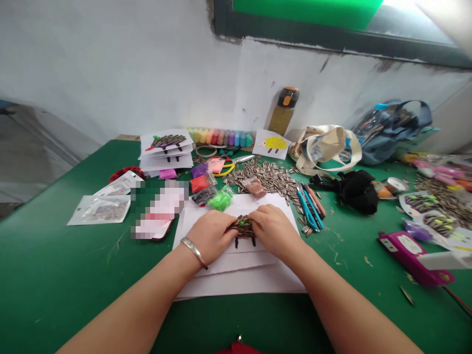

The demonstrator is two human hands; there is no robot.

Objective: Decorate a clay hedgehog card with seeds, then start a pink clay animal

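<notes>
Mostly brown — green-dotted seed figure (pixel 242 229)

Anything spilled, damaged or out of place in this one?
Loose seeds lie heaped directly on the green table without a visible dish, and one stray seed lies near the magenta device: perhaps spilled, perhaps poured deliberately. The wall below the window looks scuffed.

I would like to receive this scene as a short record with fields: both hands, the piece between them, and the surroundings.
Left hand: fingers at left end of seed-covered figure; bracelet on wrist
Right hand: fingers at its right end
Figure details: green spots, two dark legs
Underneath: white paper
Beyond paper: loose seeds
Near wall: bottle
Surface: green table
</notes>
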